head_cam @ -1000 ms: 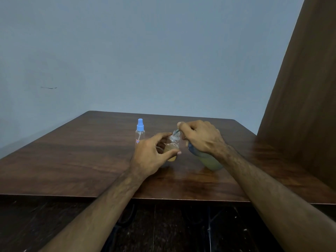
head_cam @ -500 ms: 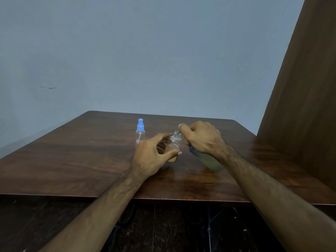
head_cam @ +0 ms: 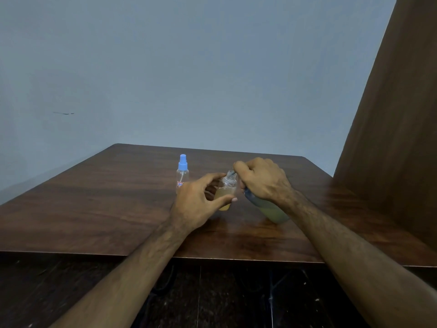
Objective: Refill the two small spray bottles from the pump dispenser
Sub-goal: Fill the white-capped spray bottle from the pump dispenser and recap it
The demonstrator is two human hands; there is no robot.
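We see a glossy dark wood table (head_cam: 99,209), clear smooth plastic spray bottles (head_cam: 182,177) (head_cam: 227,189), and a matt wood-grain panel (head_cam: 397,138) beside it.

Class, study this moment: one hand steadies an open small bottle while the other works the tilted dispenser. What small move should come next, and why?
Probably another press of the pump. The right hand grips the tilted pump dispenser with its nozzle at the mouth of the open bottle, which the left hand holds. Its yellowish liquid looks only part-way up. The blue-capped bottle waits behind.
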